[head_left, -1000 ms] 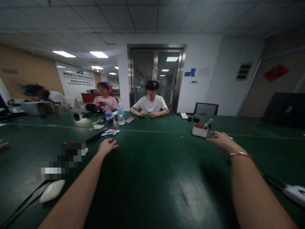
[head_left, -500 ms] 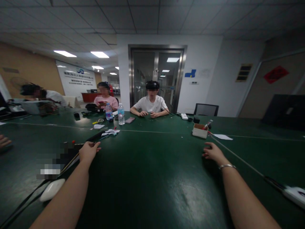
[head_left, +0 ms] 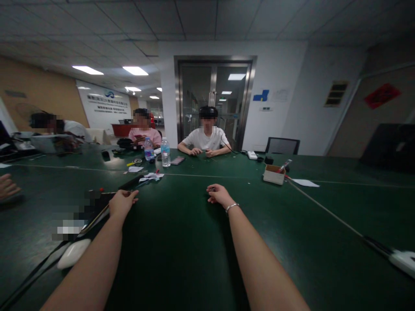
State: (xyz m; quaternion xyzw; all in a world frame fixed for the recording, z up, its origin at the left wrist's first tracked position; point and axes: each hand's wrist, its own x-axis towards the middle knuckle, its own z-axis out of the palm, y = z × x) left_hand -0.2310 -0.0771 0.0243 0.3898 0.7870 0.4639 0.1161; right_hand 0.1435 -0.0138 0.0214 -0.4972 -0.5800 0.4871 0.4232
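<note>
My left hand (head_left: 122, 203) is above the green table (head_left: 181, 242) at the left, thumb and fingers pinched together. A tiny dark bit shows at its fingertips, too small to name. Beside it lie a dark flat object (head_left: 102, 201), partly blurred out, and white crumpled paper (head_left: 151, 177). Nearer me is a white rounded device (head_left: 74, 254), like a computer mouse. My right hand (head_left: 221, 196), with a silver bracelet (head_left: 232, 207) at its wrist, is over the table's middle. Its fingers are curled together around a small dark thing I cannot make out.
A small open box (head_left: 274, 176) with a pen-like item stands right, near a sheet of paper (head_left: 304, 183) and a cable (head_left: 324, 207) leading to a white power strip (head_left: 402, 261). Water bottles (head_left: 165, 153) stand ahead. A person (head_left: 205, 140) sits opposite; another person's hand (head_left: 9, 186) is far left.
My right hand has moved left from near the small box to the table's middle, and its fingers have drawn together. My left hand has stayed almost in place.
</note>
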